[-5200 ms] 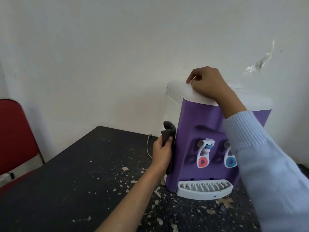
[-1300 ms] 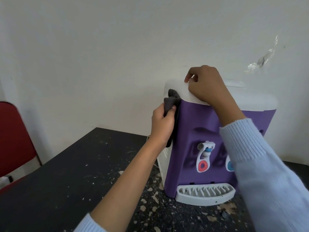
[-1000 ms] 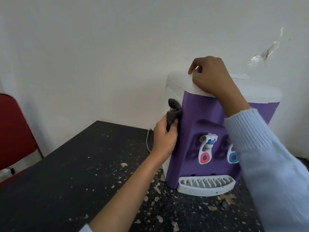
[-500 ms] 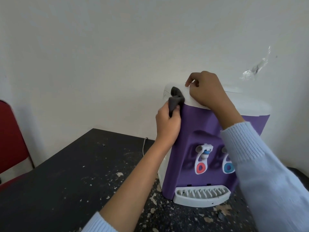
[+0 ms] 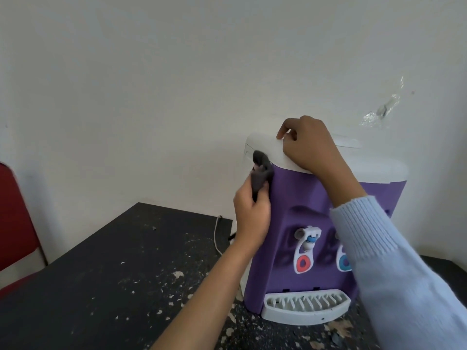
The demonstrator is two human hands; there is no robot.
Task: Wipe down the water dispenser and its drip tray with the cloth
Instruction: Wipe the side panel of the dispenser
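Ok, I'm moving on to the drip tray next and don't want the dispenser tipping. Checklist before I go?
1. Left hand grips the cloth: ok.
2. Right hand holds the water dispenser top steady: ok.
3. Drip tray seated at the base, in reach: ok.
4. Cord behind, unplugged: cannot tell.
5. Table free of debris near the tray: not ok, flakes lie around it.

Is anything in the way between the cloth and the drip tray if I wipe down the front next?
Down the left edge of the dispenser, nothing visible stands between the cloth in the left hand and the drip tray. Further right, the red tap juts out above the tray.
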